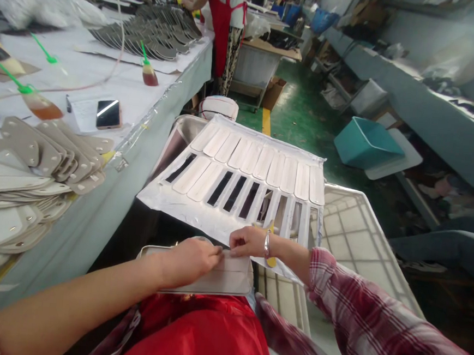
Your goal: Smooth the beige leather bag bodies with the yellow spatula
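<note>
An off-white leather-like panel (229, 278) with rounded corners lies across my lap, over a red apron (204, 333). My left hand (191, 261) is closed at its upper edge, thumb and fingertips pinched together there. From the other side my right hand (248, 241), with a silver bracelet on the wrist, pinches the same edge, its fingertips close to the left ones. Whatever small part may be between the fingers is hidden. Just beyond the hands is a white slotted board (185, 209), bearing rows of pale rounded strips (263, 162); several slots in its nearer row show dark gaps.
On the left, a worktable (141, 137) holds stacked pale pieces (12, 220), a phone (108, 114) and green-tipped glue bottles (150, 75). A white crate (352, 225) stands under the board's right side. A teal bin (366, 144) is farther right. A person in a red apron (219, 28) stands ahead.
</note>
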Demonstrator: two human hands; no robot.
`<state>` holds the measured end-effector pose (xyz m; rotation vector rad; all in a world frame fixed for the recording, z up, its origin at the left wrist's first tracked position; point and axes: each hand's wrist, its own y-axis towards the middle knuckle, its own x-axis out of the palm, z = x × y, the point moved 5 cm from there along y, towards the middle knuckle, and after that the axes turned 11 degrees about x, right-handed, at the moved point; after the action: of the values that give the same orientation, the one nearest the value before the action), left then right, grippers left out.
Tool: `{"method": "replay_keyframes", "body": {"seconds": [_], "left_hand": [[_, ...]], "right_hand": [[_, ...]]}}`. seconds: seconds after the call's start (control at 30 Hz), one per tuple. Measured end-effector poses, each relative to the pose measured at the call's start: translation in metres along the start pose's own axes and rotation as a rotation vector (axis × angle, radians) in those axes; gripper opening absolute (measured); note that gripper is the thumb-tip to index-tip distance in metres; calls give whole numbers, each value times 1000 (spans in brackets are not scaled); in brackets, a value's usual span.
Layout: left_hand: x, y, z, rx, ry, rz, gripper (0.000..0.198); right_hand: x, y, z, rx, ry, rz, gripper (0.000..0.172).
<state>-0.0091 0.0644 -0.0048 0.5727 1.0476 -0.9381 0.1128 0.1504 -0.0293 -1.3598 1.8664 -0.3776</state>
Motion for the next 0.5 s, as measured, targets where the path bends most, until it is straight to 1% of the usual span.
{"method": "replay_keyframes", "body": {"seconds": [0.1, 0.17, 0.23, 0.33, 0.5], "left_hand": [[-12, -21, -18, -17, -219, 7, 32], [-16, -30, -23, -22, -256, 20, 33], [-16, -34, -23, 4, -227, 24, 33], [-11, -34, -18, 38, -125, 28, 33], [-6, -35, -18, 59, -36, 3, 33]], "right_hand": [[2, 2, 0, 0, 94, -69, 12], [3, 5, -1, -4, 122, -105, 13], [4, 10, -3, -3, 131, -130, 14], [8, 19, -8, -5, 119, -159, 15], [13, 33, -25, -62, 102, -185, 19]]}}
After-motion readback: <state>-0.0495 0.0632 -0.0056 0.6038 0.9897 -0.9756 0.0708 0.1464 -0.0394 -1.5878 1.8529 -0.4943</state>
